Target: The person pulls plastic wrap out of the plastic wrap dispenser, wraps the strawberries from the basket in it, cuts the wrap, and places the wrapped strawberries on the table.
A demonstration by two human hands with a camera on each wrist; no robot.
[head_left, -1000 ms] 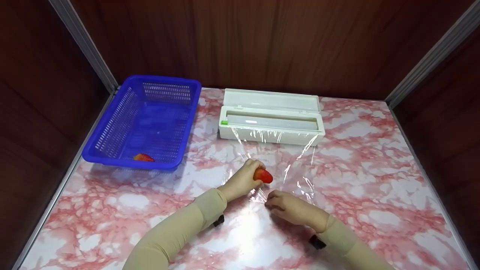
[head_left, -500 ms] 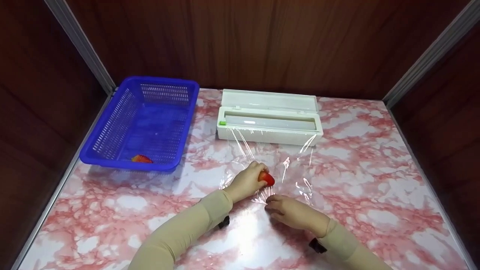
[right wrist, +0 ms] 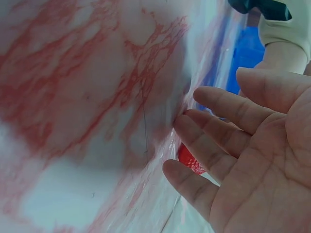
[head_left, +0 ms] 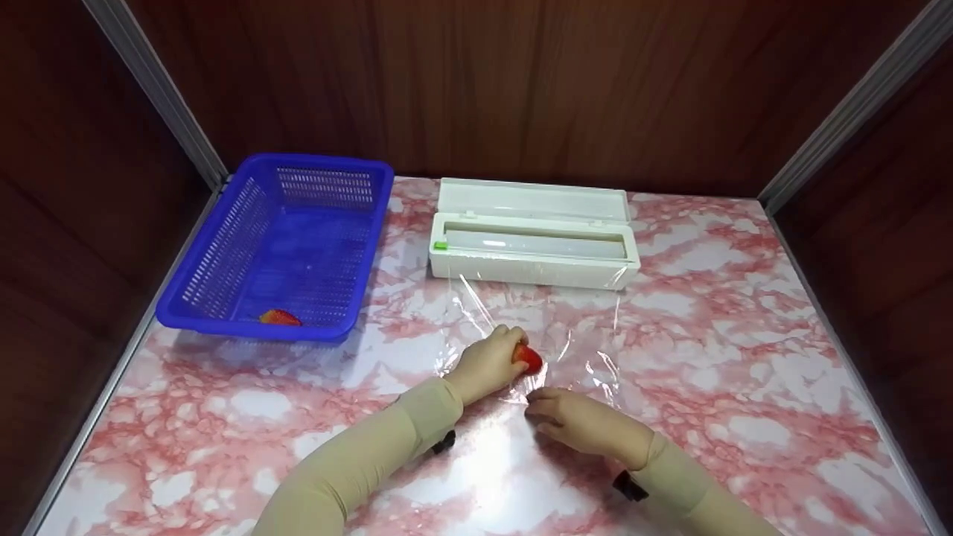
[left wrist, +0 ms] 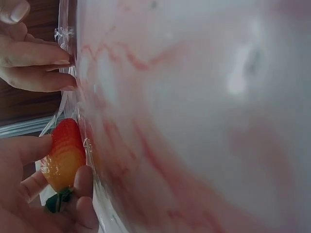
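2 sets of fingers examined. The left hand (head_left: 485,366) has its thumb and fingers curled around a red strawberry (head_left: 530,359), the green cap (left wrist: 58,200) towards the palm. The right hand (head_left: 579,421) shows fingers loosely extended and spread, the thumb standing apart, with fingertips at the near edge of the cling film (head_left: 552,318); no firm pinch is evident. The strawberry is over the film, close to that edge; whether it bears on the film cannot be determined.

Hazards, by judgement: the edge could slip away, since the right fingertips appear to lie against it without clamping; the film could stick to itself, given the pleats gathered between the hands; a strong pull could drag the dispenser box.

Further out, the film runs to that white dispenser box (head_left: 532,274), its lid (head_left: 532,199) folded back. A blue basket (head_left: 216,328) holds 1 spare fruit (head_left: 281,317). Both stand on a marbled table (head_left: 744,342).
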